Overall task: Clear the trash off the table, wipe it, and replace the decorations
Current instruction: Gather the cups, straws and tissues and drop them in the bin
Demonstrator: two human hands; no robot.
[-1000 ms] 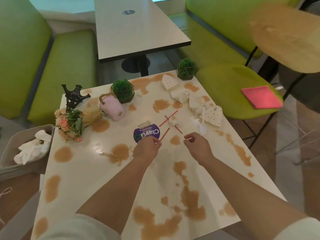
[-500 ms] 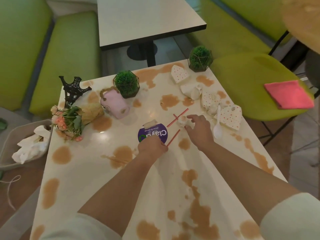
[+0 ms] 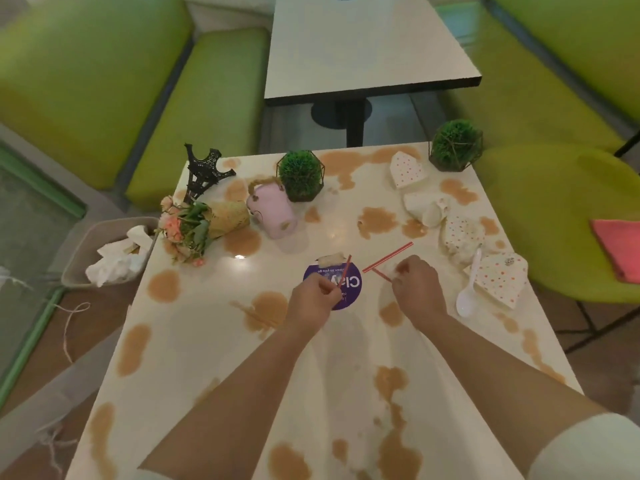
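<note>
Since the earlier frame, my left hand [image 3: 313, 299] has lifted one red straw [image 3: 345, 271] off the desk [image 3: 207, 358]; my right hand [image 3: 417, 289] has drawn back from the crumpled scrap to a second red straw [image 3: 381, 274].

1. Left hand: fingers curled, pinching its straw over the purple round lid [image 3: 349, 287] at centre frame.
2. Right hand: fingers curled on the near end of the second straw; a third, longer straw [image 3: 389, 257] lies just above it.
3. Step in hand, by my judgement: trash clearing, early. Dotted wrappers [image 3: 498, 278] and a white spoon [image 3: 467, 299] remain at right; brown spills are unwiped.
4. Next move: gather the straws and carry them to the bin [image 3: 86, 251] at left of frame, beside the desk edge.
5. Decorations stand at upper left.
</note>
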